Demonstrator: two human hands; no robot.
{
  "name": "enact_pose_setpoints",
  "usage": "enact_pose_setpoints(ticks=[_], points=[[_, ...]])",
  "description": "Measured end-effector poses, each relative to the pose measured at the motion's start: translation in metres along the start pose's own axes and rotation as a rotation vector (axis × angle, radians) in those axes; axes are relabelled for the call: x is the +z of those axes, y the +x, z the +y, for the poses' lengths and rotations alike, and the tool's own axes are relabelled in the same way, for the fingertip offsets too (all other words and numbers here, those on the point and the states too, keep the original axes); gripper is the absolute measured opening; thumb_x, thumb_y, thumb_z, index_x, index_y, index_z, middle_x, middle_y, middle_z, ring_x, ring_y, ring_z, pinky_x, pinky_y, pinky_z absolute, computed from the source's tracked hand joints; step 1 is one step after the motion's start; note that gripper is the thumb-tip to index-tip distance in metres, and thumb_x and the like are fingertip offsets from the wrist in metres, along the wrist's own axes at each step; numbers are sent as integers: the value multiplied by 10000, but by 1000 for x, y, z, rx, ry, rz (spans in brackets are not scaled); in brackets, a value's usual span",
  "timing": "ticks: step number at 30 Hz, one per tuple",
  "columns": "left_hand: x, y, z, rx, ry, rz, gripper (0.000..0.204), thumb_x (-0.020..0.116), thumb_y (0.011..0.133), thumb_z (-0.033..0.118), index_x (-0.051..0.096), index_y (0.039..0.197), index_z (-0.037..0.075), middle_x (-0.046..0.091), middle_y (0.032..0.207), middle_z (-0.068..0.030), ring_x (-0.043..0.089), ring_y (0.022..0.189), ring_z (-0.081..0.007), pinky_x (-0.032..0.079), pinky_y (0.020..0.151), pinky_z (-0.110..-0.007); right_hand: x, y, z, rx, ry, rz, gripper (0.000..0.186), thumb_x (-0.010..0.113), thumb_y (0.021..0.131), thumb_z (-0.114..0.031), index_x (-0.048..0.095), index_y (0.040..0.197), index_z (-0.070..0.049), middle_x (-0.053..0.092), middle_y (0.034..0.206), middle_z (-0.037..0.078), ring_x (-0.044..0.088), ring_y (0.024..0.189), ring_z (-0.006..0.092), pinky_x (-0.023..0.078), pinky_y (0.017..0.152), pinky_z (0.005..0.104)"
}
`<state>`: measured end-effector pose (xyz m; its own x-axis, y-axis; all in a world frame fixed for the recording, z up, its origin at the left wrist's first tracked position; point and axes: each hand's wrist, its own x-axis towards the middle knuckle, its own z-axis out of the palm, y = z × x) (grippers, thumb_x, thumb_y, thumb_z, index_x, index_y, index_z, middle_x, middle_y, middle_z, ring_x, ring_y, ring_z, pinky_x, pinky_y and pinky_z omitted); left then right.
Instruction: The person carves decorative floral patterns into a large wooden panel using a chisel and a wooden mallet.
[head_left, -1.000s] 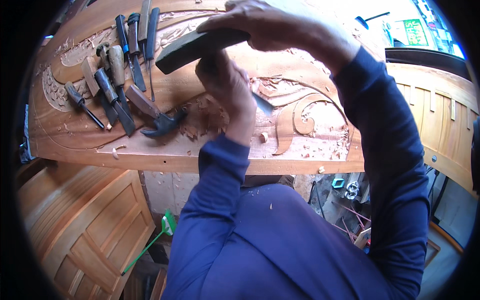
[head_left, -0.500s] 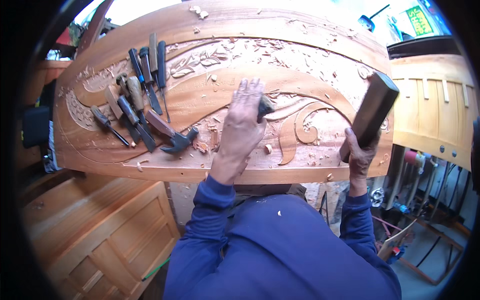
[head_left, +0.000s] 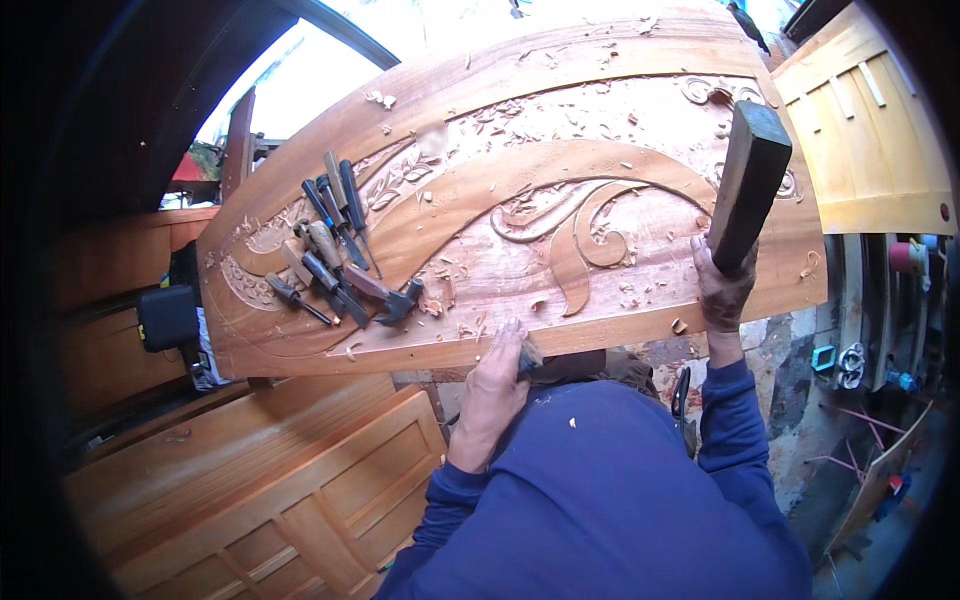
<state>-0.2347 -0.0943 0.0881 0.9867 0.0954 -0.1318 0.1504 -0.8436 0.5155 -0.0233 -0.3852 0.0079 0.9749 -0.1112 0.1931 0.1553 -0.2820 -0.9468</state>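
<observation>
My left hand [head_left: 497,375] is at the near edge of a carved wooden panel [head_left: 480,245], its fingers closed round a small dark brush [head_left: 530,357] whose bristles show beside the thumb side. Much of the brush is hidden by the hand. Over the panel's right part, my right hand [head_left: 724,290] grips the lower end of a thick, dark, square-sided wooden mallet [head_left: 750,175], tilted upward. Raised scrolls and leaves cover the panel, with pale shavings [head_left: 500,125] strewn across it.
A group of chisels [head_left: 325,240] and a claw hammer [head_left: 400,303] lie on the panel's left part. Panelled wooden doors [head_left: 330,480] stand below at left. A yellowish slatted board [head_left: 870,130] is at far right. Clamps and bars [head_left: 870,310] stand below it.
My left hand has drawn the brush from the panel's middle to its near edge, and the carved scroll shows more fully. My right hand still holds the mallet. The view has shifted.
</observation>
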Motion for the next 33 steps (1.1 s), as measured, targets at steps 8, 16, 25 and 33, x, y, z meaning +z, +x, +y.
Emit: enact_pose_setpoints(ticks=[8,16,25,33], points=[[-58,98,-7,-179,-974,561,406,679,1067,324,571,1331,36,575,831,-14,502,560,-70,406,461,-214,-6,-3,-12,6,132,-39,594,807,881,2,536,1410,-15,715,1116,82,693,980,152,561,904,315],[-60,256,-64,32,-1329,590,424,639,1061,512,627,1180,105,530,693,0,514,502,-96,399,397,-246,-2,-38,-85,131,161,-55,690,817,870,14,504,1485,3,645,1287,117,668,1095,200,537,991,341],[-34,300,-82,-65,-1421,504,478,673,1035,533,589,1156,78,524,655,-6,486,429,-103,376,368,-256,30,-22,-134,47,-86,-46,648,862,861,-37,545,1423,19,654,1218,107,674,1028,209,540,939,352],[-28,302,-83,-76,-1425,580,324,714,1045,389,538,1007,119,514,638,14,453,423,-66,342,349,-219,141,87,-192,-474,-232,-154,587,832,844,-51,637,1398,-59,716,1161,141,708,992,243,574,899,378]])
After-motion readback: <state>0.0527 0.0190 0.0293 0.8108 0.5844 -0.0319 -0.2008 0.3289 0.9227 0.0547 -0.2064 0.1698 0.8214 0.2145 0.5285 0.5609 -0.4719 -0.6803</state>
